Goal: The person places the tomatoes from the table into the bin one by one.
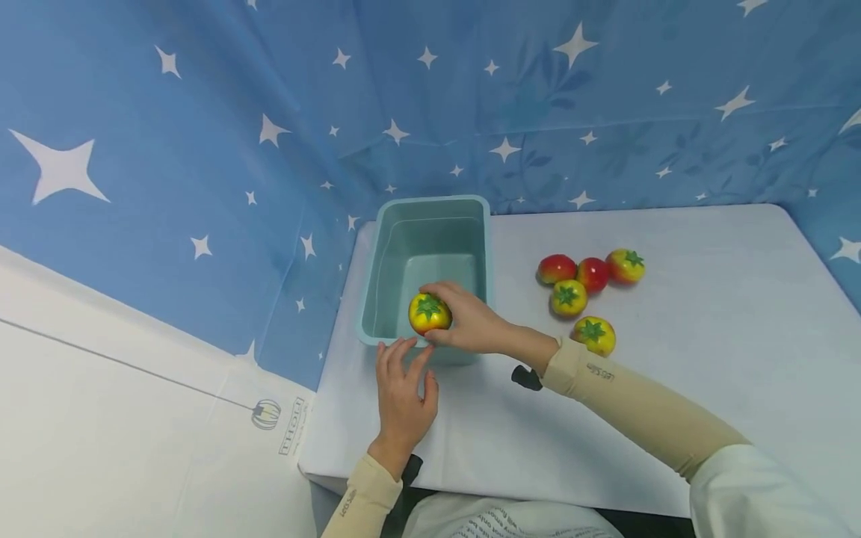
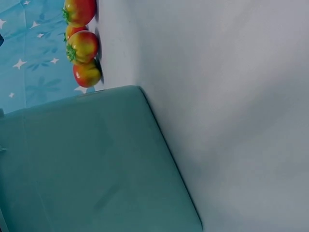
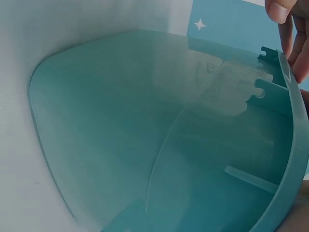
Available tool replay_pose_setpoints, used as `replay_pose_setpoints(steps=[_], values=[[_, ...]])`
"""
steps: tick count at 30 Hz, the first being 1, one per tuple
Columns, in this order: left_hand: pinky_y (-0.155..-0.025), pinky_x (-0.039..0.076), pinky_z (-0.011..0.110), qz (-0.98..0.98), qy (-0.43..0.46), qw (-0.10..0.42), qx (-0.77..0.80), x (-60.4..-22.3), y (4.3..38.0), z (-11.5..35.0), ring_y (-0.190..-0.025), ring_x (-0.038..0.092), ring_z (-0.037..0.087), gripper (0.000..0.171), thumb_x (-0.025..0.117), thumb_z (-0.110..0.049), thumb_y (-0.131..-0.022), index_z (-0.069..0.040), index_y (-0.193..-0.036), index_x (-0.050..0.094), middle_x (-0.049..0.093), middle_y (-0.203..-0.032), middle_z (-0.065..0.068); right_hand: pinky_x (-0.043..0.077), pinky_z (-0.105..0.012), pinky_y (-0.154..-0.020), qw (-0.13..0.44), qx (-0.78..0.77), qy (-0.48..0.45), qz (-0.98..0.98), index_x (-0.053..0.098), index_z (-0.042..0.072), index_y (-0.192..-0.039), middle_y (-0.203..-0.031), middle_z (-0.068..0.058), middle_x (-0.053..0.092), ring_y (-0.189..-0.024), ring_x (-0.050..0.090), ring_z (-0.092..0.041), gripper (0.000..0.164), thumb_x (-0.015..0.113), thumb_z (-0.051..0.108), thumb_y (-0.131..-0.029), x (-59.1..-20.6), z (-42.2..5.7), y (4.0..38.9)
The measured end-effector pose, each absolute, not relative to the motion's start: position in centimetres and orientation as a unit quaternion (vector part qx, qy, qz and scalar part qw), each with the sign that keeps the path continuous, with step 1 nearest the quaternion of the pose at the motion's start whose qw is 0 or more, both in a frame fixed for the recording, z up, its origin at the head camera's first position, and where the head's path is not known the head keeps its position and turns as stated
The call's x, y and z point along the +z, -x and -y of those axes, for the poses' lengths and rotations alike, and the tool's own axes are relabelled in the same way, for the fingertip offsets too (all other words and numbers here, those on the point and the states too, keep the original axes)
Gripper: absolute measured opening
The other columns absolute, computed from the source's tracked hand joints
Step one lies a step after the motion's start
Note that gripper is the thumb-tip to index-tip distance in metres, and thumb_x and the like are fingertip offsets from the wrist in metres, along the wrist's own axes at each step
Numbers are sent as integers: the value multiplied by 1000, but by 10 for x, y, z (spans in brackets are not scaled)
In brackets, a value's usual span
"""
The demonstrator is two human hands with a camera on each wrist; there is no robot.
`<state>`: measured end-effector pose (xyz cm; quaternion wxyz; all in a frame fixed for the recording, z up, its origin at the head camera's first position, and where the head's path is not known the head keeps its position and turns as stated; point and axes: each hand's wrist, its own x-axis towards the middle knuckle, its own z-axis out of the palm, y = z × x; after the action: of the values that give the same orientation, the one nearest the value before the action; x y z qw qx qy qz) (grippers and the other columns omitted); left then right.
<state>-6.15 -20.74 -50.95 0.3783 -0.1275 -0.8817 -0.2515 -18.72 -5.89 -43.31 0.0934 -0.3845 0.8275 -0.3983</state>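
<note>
My right hand [image 1: 471, 321] reaches over the near end of a teal plastic bin [image 1: 425, 200]. Between its thumb and fingers it grips a yellow-and-red tomato [image 1: 427, 314] with a green star-shaped calyx facing up. At the bin's near rim, my left hand [image 1: 406, 400] lies with fingers extended and fingertips by the edge, its thumb held apart. The right wrist view shows the left fingers [image 3: 300, 41] at the bin's rim [image 3: 294, 121]. Only the outer wall [image 2: 96, 159] of the bin and some tomatoes appear in the left wrist view; the held tomato is hidden in both wrist views.
Several more red and yellow tomatoes [image 1: 569, 297] sit in a loose group on the white-covered table [image 1: 706, 359], right of the bin. A blue curtain with white stars [image 1: 457, 112] hangs behind and to the left of the table.
</note>
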Motion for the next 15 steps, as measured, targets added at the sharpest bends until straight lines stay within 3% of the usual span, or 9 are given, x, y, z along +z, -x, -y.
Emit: replay_pose_setpoints(steps=[9,15], values=[[-109,25,62,877,130,388,-252,-513,62,207,-120,48,36,37,61,-3,-76,-6,-113,66,54,-122,18,51,-37,-93,93,-395,385,-829,44,11,-142,-138,-7,49,-111,55,-20,70,76,25,-82,-433,58,185],[-108,25,63,882,128,383,-243,-511,62,205,-120,48,36,31,56,-9,-84,-5,-113,65,54,-122,18,51,-36,-92,87,-391,396,-826,43,11,-143,-139,-7,49,-111,55,-20,71,76,27,-82,-434,54,185]])
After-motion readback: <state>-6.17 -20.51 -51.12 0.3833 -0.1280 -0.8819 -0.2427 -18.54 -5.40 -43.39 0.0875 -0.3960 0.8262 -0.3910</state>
